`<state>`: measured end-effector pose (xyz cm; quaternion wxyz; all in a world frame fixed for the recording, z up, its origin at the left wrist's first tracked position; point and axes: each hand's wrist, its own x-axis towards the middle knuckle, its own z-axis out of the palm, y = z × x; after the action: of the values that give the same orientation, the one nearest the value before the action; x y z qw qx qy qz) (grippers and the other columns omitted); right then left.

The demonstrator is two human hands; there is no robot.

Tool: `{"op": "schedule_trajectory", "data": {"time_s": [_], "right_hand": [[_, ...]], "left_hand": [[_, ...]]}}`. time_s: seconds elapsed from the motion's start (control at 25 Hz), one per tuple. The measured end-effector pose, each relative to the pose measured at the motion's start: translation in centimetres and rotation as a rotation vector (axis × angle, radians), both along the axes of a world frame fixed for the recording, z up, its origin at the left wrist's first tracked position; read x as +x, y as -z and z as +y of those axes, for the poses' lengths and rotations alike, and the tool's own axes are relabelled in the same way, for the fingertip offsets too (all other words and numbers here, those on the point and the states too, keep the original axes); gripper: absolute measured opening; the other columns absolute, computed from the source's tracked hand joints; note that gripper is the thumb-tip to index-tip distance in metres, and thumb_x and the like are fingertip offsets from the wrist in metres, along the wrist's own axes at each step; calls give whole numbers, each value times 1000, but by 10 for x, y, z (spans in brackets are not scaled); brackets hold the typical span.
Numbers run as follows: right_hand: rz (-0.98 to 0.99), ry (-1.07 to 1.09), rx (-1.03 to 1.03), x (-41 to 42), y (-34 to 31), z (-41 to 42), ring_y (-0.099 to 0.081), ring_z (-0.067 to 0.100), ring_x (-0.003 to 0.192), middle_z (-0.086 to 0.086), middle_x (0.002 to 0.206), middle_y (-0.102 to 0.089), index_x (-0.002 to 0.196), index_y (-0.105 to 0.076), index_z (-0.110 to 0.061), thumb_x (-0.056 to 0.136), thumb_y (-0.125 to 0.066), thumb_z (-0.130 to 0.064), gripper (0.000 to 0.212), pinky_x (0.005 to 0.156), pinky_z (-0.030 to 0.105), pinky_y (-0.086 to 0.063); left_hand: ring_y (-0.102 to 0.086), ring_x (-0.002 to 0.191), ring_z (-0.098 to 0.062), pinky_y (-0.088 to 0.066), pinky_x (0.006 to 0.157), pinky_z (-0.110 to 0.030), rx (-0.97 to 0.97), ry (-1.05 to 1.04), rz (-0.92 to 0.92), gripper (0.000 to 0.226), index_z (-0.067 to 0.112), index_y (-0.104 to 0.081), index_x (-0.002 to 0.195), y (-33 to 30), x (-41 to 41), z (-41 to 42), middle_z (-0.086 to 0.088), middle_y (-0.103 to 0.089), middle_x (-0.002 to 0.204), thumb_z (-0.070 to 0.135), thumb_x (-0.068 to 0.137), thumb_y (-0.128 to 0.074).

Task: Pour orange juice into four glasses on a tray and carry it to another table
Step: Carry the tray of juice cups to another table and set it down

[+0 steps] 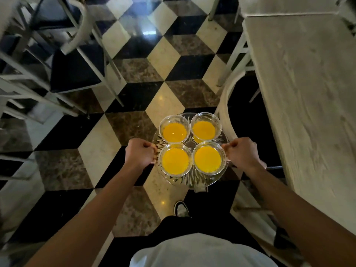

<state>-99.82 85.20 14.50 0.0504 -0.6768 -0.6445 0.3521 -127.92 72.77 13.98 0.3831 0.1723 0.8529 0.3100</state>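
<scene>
With all four clear glasses of orange juice (191, 143) filled, my left hand (139, 152) and right hand (241, 153) grip opposite rims of the round cut-glass tray (189, 182) at frame centre, above the chequered floor (163, 60) (delivery to another table remains).

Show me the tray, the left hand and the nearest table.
tray (189, 183): head view, near rim.
left hand (139, 152): head view, back of hand.
table (308, 105): head view, bare top.

Chairs (57, 60) upper left: motion-blurred, cut by frame. Tray (189, 181) handles: hidden in fists. Table (308, 93): cropped right.
</scene>
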Motion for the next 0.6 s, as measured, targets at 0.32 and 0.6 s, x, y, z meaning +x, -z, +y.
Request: {"op": "schedule_trajectory", "data": {"time_s": [0.32,0.6], "right_hand": [[74,57,-12,-67,25,126,-73,19,71,6,77,-75,80,-77,-12,90,-75,-32,22,62,30,-59],[65,-25,16,-115,12,238,-72,18,68,3,72,-74,81,-76,-13,93,-71,-32,23,60,30,-58]], "left_hand": [[-75,67,-26,-65,64,-36,-31,-33,28,23,5,-76,78,9,-59,121,-18,-77,80,-7,95,-65],[-66,47,-7,-50,42,-16,-70,-33,74,24,9,-74,73,0,-101,233,-10,-72,70,0,95,-72]]}}
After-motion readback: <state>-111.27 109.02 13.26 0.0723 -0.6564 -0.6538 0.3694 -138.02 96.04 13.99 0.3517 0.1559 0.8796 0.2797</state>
